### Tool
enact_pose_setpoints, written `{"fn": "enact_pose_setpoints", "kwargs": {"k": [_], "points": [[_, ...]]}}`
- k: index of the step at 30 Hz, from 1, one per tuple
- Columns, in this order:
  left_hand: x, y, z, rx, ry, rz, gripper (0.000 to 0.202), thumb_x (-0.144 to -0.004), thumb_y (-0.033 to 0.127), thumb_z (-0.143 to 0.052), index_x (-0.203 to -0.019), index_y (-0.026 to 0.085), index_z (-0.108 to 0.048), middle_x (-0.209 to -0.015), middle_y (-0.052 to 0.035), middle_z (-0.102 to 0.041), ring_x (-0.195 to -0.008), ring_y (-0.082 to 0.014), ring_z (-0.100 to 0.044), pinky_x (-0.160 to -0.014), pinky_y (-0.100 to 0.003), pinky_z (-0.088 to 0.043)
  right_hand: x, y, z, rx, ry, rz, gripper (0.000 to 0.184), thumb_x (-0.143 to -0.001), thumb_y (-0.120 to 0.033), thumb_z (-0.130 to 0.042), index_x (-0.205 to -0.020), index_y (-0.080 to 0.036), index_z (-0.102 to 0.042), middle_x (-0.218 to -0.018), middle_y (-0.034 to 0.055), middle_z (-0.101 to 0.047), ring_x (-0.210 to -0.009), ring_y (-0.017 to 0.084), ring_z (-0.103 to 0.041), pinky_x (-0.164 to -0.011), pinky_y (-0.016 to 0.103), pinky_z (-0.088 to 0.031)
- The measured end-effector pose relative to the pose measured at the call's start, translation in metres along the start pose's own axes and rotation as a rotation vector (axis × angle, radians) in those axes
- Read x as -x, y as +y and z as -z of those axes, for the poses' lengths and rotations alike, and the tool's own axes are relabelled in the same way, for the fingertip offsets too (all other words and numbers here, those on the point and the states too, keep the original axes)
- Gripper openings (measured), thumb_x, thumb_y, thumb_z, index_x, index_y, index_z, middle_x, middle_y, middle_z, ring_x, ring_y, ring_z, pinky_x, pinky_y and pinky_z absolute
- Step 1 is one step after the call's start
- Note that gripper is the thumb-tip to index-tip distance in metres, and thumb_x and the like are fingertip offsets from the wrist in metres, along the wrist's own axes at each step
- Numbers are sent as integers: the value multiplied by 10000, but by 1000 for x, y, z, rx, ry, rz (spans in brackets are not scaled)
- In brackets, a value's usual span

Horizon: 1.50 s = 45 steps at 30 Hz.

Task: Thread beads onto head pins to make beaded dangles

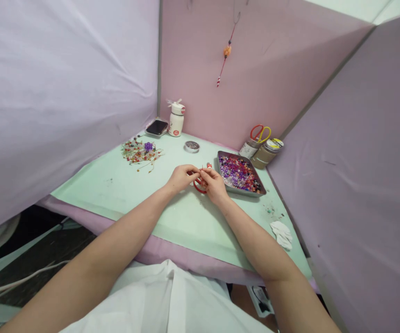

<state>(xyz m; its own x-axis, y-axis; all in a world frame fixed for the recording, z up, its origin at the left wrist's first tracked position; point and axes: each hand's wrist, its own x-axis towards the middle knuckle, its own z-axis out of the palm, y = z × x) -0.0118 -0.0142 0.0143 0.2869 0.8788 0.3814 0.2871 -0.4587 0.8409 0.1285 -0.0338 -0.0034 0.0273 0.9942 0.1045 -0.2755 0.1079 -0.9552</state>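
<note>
Over the middle of the table, my left hand (182, 177) and my right hand (214, 183) meet at the fingertips. Both are closed in a pinch. What they hold is too small to make out, though a thin reddish bit shows between the fingers. Just below them lies a red loop-shaped thing (199, 186), partly hidden by the hands; its kind is unclear. Close to the right hand is a dark tray (244, 190) filled with purple, red, orange and clear beads (239, 172). A small round container (192, 146) sits beyond the hands.
Beaded strands (140, 155) lie in a heap at the left. Behind them are a phone (157, 127) and a white bottle (176, 121). Jars (267, 153) with scissors (260, 132) stand back right. White crumpled cloth (282, 235) lies right. A beaded string (227, 52) hangs from the wall.
</note>
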Motion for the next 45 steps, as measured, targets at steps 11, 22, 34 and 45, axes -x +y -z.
{"fn": "enact_pose_setpoints", "kwargs": {"k": [11, 22, 34, 45], "points": [[-1, -4, -1, 136, -93, 153, 231, -673, 320, -635, -776, 135, -728, -706, -44, -691, -632, -138, -580, -610, -251, -446, -5, -10, 7, 8, 99, 164, 286, -724, -465, -653, -809, -224, -522, -700, -11, -590, -568, 96, -514, -556, 241, -465], [0, -3, 1, 252, -176, 268, 217, -644, 317, -679, -777, 156, -738, -681, -28, -681, -597, -113, -550, -565, -231, -424, 2, -7, 9, 306, 95, 548, 216, -868, -431, -513, -947, -230, -509, -1234, 103, -605, -1112, 199, -601, -904, 396, -495], [0, 0, 3, 308, -208, 288, 251, -633, 341, -696, -792, 150, -727, -706, -29, -690, -620, -114, -559, -588, -236, -423, -1, -5, 18, 704, 151, 599, 197, -924, -377, -397, -975, -237, -525, -1364, 80, -514, -1314, 183, -424, -1081, 427, -336], [-1, -1, 3, 435, -188, 138, 240, -648, 341, -699, -792, 150, -715, -893, -62, -698, -767, -142, -612, -691, -260, -456, 0, 3, 14, 880, 17, 448, 237, -896, -275, -412, -1039, -231, -596, -1140, 72, -650, -1106, 223, -571, -963, 407, -402]]}}
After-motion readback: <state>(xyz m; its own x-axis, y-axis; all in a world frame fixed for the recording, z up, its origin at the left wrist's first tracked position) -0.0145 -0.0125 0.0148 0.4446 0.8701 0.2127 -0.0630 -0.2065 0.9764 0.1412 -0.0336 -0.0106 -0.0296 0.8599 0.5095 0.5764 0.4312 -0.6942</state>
